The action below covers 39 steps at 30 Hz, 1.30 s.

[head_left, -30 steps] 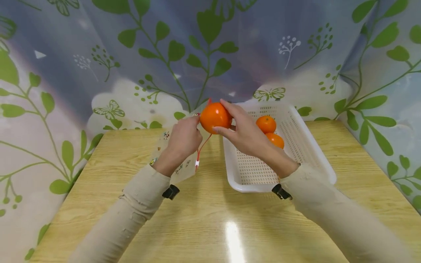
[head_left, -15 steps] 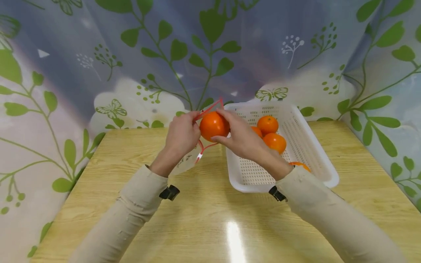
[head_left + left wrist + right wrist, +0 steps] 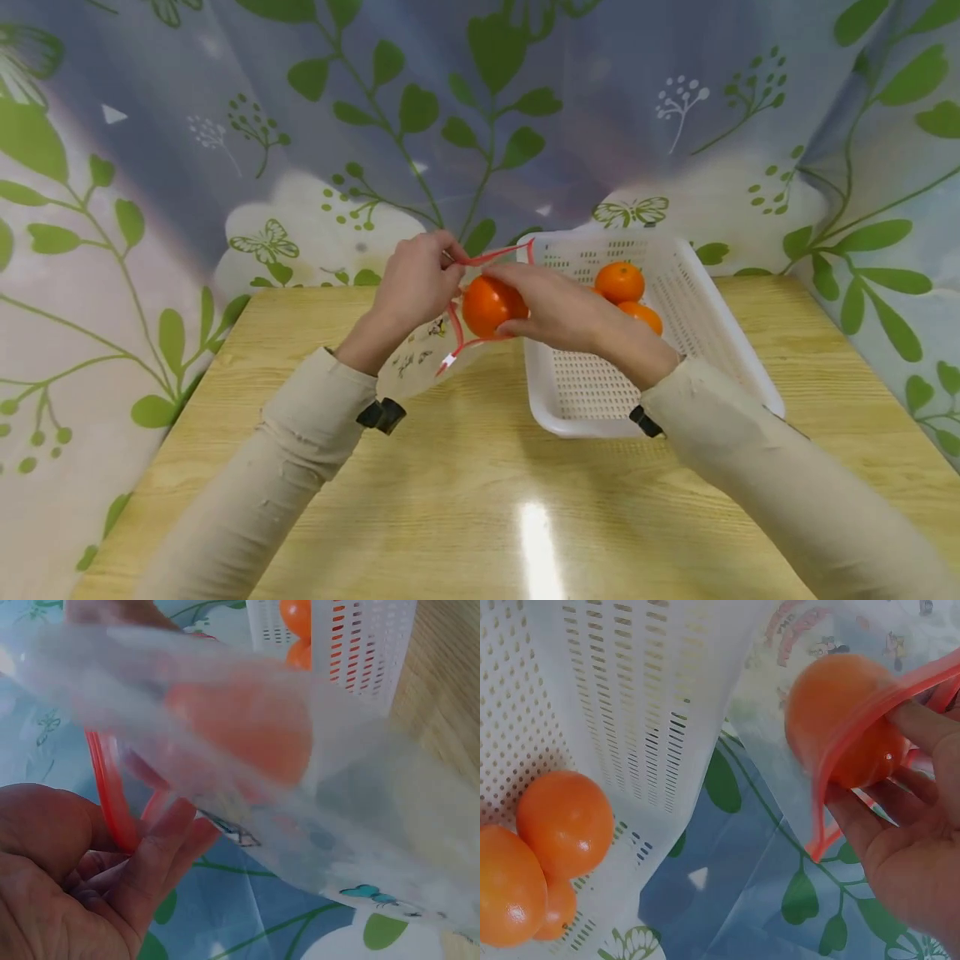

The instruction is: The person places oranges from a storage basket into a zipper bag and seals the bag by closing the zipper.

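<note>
In the head view my left hand (image 3: 416, 283) pinches the red edge of a translucent zip bag (image 3: 408, 367) printed with small cartoon figures. The bag's mouth stands open toward the right. My right hand (image 3: 562, 308) grips an orange (image 3: 487, 308) at that mouth. From the right wrist, part of the orange (image 3: 832, 712) shows through the clear film, behind the red edge strip (image 3: 855, 720), with fingers still around its near side. Seen from the left wrist, the bag film (image 3: 360, 795) blurs the orange, and the left thumb and fingers hold the red strip (image 3: 112, 795).
A white perforated plastic basket (image 3: 581, 428) stands just right of the bag on the wooden table (image 3: 450, 500). Several oranges (image 3: 620, 282) lie in it, partly hidden by my right arm. A patterned curtain (image 3: 570, 125) hangs behind the table.
The orange has come down slightly and now sits at the bag's mouth. My left hand has lifted and spread the red edge, so the bag's opening shows wider.
</note>
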{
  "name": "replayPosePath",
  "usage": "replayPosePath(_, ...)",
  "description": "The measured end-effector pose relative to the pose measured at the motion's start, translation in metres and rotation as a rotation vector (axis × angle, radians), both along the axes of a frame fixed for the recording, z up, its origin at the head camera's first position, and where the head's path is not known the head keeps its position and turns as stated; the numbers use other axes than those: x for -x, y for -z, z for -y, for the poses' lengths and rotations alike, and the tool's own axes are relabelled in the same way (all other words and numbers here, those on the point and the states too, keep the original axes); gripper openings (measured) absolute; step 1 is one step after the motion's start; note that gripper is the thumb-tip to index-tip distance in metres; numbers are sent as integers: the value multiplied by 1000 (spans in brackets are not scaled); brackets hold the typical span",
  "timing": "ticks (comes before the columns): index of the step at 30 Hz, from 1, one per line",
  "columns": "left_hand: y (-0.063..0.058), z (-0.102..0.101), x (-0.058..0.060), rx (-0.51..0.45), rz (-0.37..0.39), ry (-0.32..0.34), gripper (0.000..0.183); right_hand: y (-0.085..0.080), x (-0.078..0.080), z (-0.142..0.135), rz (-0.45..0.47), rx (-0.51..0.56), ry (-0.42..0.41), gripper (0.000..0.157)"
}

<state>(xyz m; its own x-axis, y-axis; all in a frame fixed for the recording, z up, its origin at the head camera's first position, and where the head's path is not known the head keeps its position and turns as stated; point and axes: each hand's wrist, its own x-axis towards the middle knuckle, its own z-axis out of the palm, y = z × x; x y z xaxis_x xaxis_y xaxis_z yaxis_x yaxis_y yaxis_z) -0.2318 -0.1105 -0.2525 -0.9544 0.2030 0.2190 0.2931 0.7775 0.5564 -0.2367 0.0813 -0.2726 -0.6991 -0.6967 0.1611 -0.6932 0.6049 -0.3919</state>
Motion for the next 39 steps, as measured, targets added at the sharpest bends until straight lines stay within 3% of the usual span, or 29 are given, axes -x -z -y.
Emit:
replayPosePath(3, -4, -1, 0, 20, -5, -13, 12, -1, 3, 0, 61, 19, 36, 66)
replayPosePath(8, -9, -1, -1, 49, 16, -22, 15, 0, 10, -1, 62, -15, 34, 60)
replayPosePath(15, -25, -5, -5, 171, 189, -3, 22, -1, 20, -5, 61, -82, 51, 58)
replayPosePath(19, -29, -8, -6, 161, 237, 4, 18, 0, 23, -6, 18, -90, 49, 56)
replayPosePath(22, -30, -8, -2, 81, 284, 15, 17, 1, 24, -4, 30, -61, 14, 53)
replayPosePath(29, -23, 1, 10, -257, 454, -1, 20, 6, 26, -7, 63, -46, -78, 55)
replayPosePath(35, -21, 4, 11, -341, 484, 7, 28, 6, 27, -8, 74, -61, -85, 59)
replayPosePath(39, -21, 7, 9, -365, 462, 9, 29, 5, 30, -4, 74, -46, -96, 60)
